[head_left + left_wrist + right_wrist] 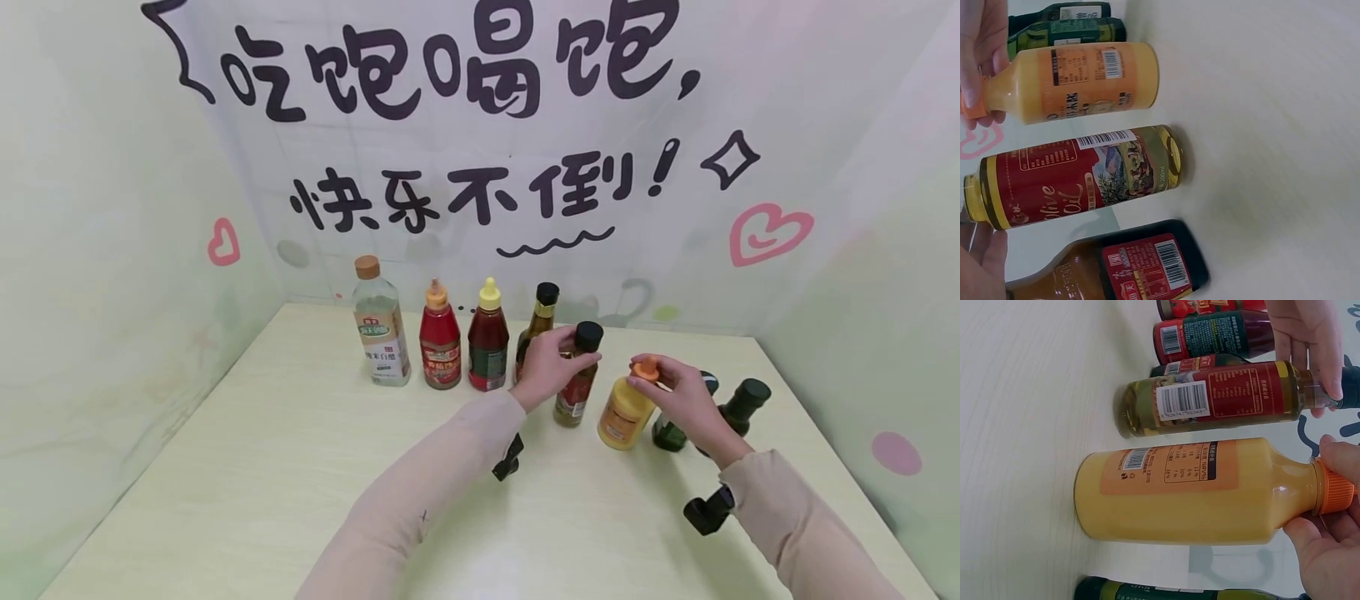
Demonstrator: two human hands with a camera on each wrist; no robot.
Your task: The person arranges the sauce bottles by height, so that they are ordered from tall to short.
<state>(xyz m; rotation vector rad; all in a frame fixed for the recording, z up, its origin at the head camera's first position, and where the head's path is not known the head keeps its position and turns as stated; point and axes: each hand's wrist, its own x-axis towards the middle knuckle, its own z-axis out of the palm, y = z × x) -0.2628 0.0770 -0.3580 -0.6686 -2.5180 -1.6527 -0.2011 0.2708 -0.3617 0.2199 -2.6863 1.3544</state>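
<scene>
My left hand pinches the neck of an olive oil bottle, just under its black cap. The bottle's red label reads "Olive Oil" in the left wrist view. To its right, my right hand holds a yellow squeeze bottle by its orange cap, thumb on one side and fingers on the other. This bottle has an orange label. Both bottles stand upright side by side with a small gap between them, bases at the tabletop.
Left along the back stand a clear white vinegar bottle, a red ketchup bottle, a dark red bottle with yellow cap and a brown bottle. Two green bottles stand right, partly behind my right hand. Walls enclose the table.
</scene>
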